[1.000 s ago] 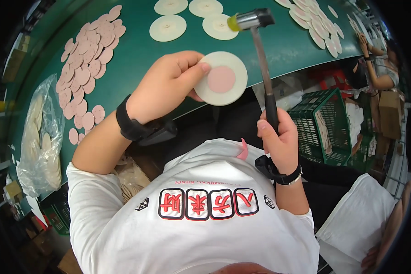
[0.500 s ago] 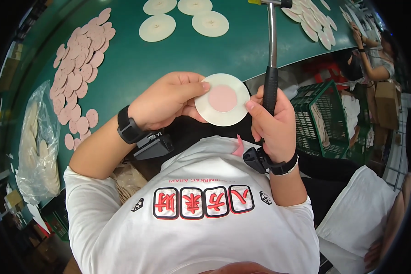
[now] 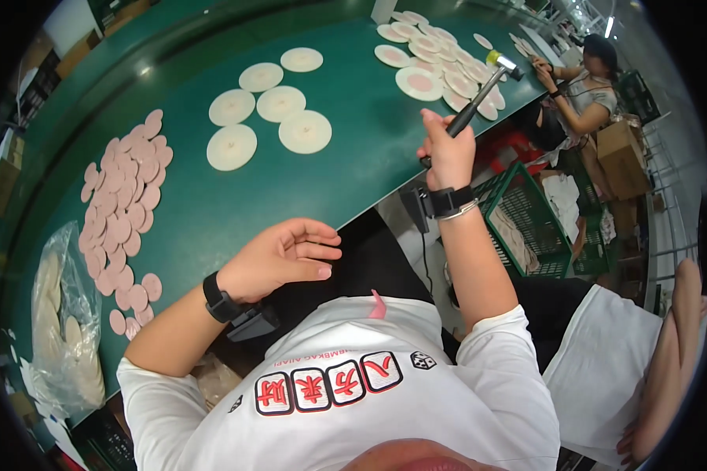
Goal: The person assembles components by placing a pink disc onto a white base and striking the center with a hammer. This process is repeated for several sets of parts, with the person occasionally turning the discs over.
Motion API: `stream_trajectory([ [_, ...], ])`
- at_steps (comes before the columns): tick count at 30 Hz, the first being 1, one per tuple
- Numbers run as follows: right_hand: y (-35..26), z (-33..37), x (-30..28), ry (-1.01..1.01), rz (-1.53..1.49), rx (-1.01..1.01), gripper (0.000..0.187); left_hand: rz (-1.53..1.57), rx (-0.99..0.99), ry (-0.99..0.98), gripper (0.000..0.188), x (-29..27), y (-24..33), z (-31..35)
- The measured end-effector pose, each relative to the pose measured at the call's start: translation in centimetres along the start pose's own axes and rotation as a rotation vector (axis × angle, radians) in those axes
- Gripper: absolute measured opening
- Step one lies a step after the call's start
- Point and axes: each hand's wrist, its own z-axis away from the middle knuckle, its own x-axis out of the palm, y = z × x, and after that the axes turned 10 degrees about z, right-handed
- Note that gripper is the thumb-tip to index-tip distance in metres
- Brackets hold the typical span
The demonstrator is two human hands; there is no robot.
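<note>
My right hand (image 3: 450,154) reaches forward over the table's near edge, fingers wrapped round the black grip of a hammer (image 3: 467,116) with a yellow-and-black head. Just beyond that hand lies a white disc with a pink centre (image 3: 419,83), at the edge of a heap of similar discs (image 3: 453,66). The hammer head is above part of this heap. My left hand (image 3: 284,259) hangs near the table edge, holding nothing, its fingers loosely bent and apart. Several plain cream discs (image 3: 305,132) lie mid-table, each with a small mark at the centre.
Small pink discs (image 3: 122,204) spread over the left of the green table (image 3: 353,149). A clear plastic bag of pale discs (image 3: 67,322) sits at the left edge. Right of me stand green crates (image 3: 530,228) and a cardboard box (image 3: 622,161). Another person (image 3: 593,98) works at the far right.
The pink-centred disc has left my hands; one like it lies by the right heap. My right hand has moved forward with the hammer, whose head now points away. My left hand has opened.
</note>
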Motion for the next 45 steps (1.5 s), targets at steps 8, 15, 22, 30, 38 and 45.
stream_trajectory([
  [8,1.6,5.2,0.3,-0.393,0.136,0.186,0.018,-0.098,0.034,0.056,0.041,-0.6,0.8,0.1],
  [15,2.8,4.9,1.7,-0.528,0.249,0.198,0.021,-0.088,0.064,0.014,0.035,-1.1,0.5,0.0],
  [22,3.1,4.9,1.9,-0.575,0.236,0.273,0.02,-0.093,0.142,-0.012,0.035,-1.1,0.1,0.5],
  [30,2.9,4.7,1.8,-0.494,0.259,0.243,0.018,-0.655,0.249,0.15,0.037,0.9,3.8,0.8],
  [38,3.7,4.0,1.4,-0.572,0.202,0.266,0.019,-1.93,0.474,0.407,0.06,-1.5,7.7,-5.3],
  [45,3.6,4.5,1.5,-0.553,0.254,0.185,0.021,-1.988,0.42,0.358,0.059,-1.0,5.8,-6.0],
])
